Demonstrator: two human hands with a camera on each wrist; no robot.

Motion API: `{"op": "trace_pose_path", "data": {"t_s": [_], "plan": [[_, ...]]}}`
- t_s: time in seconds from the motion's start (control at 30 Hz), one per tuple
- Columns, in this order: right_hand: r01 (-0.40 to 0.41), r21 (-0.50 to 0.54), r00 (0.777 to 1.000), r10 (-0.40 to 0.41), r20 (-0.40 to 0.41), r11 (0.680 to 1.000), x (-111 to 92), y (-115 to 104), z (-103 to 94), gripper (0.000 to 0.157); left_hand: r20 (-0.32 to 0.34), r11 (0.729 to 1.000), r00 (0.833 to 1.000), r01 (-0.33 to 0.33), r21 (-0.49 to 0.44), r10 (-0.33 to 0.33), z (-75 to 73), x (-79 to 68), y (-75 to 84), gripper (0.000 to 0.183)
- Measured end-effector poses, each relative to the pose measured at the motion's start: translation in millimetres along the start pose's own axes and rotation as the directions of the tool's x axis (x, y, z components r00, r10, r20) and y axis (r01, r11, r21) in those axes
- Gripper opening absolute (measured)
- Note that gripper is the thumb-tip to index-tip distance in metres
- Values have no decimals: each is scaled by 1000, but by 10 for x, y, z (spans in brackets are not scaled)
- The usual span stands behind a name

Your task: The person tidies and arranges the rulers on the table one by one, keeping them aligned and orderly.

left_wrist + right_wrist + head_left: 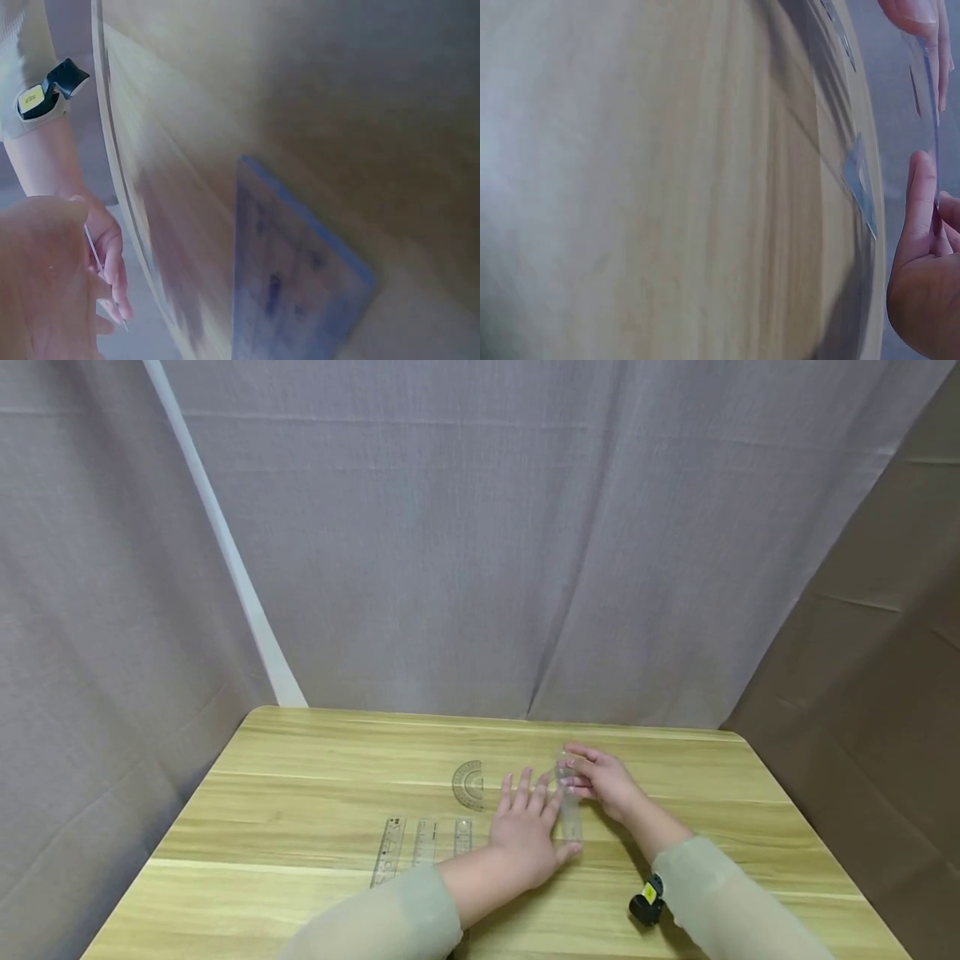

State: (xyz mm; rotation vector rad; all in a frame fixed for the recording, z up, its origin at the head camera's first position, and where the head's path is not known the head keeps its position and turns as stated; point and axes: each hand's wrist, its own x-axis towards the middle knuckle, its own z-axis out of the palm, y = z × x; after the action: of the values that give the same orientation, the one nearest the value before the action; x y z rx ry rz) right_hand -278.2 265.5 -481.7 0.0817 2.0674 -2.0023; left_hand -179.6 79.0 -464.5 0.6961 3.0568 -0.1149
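In the head view my right hand (611,785) pinches a clear plastic ruler-like strip (571,818) near its far end. The strip shows edge-on in the right wrist view, between the right hand (930,277) and the left hand's fingers at the top. My left hand (522,843) is beside it with fingers straight and spread, its thumb at the strip's near end; whether the thumb presses on it I cannot tell. Left of the hands lies a clear protractor (468,785). Nearer are three clear rulers, a left one (387,850), a middle one (425,842) and a right one (462,835).
A wooden table (300,752) carries everything, with a grey curtain (420,568) behind and along both sides. My left forearm hides the near parts of some rulers. A black camera (647,902) is strapped to the right wrist.
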Motion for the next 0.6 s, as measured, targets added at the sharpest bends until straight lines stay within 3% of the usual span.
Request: {"op": "trace_pose_path", "data": {"t_s": [0.3, 0.6], "plan": [[-2, 38, 1000, 1, 21, 999, -67, 3, 96, 49, -13, 1000, 1000, -3, -8, 3, -60, -132, -62, 85], [-25, 63, 999, 23, 25, 998, -114, 14, 181, 49, -34, 1000, 999, -8, 9, 8, -25, -214, -108, 86]]}}
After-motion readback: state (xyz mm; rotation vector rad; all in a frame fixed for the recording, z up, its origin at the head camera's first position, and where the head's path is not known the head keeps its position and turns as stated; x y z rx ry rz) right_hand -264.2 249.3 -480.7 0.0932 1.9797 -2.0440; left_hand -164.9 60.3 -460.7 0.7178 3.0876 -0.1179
